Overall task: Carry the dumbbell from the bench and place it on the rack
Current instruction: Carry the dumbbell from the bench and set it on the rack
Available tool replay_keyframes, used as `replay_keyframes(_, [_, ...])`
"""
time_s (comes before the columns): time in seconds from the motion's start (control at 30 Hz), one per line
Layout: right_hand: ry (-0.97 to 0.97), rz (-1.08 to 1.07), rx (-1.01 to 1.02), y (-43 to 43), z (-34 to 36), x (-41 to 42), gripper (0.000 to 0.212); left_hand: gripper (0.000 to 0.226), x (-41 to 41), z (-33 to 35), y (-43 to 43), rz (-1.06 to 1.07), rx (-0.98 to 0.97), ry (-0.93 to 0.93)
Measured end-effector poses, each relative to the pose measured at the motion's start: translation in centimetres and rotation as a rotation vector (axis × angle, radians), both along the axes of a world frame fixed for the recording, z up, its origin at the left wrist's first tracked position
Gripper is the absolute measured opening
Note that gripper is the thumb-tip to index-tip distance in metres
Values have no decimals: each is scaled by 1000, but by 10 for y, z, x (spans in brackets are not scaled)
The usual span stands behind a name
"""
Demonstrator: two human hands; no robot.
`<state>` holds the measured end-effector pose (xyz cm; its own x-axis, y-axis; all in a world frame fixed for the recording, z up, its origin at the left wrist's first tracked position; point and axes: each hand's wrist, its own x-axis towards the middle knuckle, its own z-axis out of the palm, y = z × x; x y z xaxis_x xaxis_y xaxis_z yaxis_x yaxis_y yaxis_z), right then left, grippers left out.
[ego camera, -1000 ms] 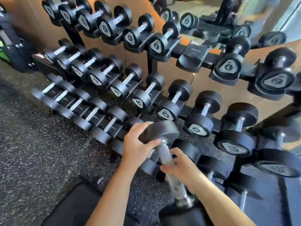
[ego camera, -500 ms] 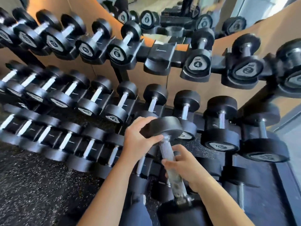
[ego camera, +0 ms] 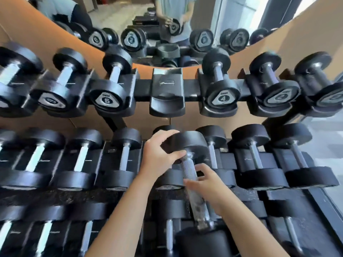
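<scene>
I hold a black dumbbell (ego camera: 193, 184) with a knurled steel handle, tilted with its far head up, in front of the middle tier of the rack (ego camera: 143, 89). My left hand (ego camera: 159, 156) clasps the far rubber head from the left. My right hand (ego camera: 206, 184) wraps the handle about midway. The near head sits low in the frame by my forearms. Straight ahead on the top tier, an empty black cradle (ego camera: 167, 93) stands between the dumbbells marked 6 (ego camera: 109, 95) and 4 (ego camera: 221, 93).
Three tiers of black dumbbells fill the rack left and right. A mirror (ego camera: 167, 25) above the top tier reflects a person holding the dumbbell. Brown wall panels flank the mirror. Speckled rubber floor shows under the lower tiers.
The view has moved closer and swung right, so the empty top-tier cradle now lies straight ahead. The dumbbell stays in both hands, carried toward the rack.
</scene>
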<state>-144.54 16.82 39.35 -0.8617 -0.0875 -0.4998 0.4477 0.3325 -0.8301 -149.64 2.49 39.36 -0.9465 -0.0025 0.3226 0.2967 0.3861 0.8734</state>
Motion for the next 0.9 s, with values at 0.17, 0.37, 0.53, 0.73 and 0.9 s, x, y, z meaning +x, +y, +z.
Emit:
replay_keyframes(0.17, [8,-49,-46,-31,2,-48,23,49,-58,3,-28,-58,-18,-14])
replay_keyframes(0.37, [15,-26,-24,-45,3,-109,28,48,-117,6,-42,-35,-6,-30])
replay_keyframes(0.53, [6,-24,3,-50,6,-160,36,47,-164,12,-48,-16,-1,-37])
replay_keyframes(0.73, [72,-7,23,-54,16,-218,43,49,-218,26,-55,13,21,0])
replay_keyframes(0.9, [117,-14,5,-56,25,-263,46,49,-263,39,-57,-2,0,47])
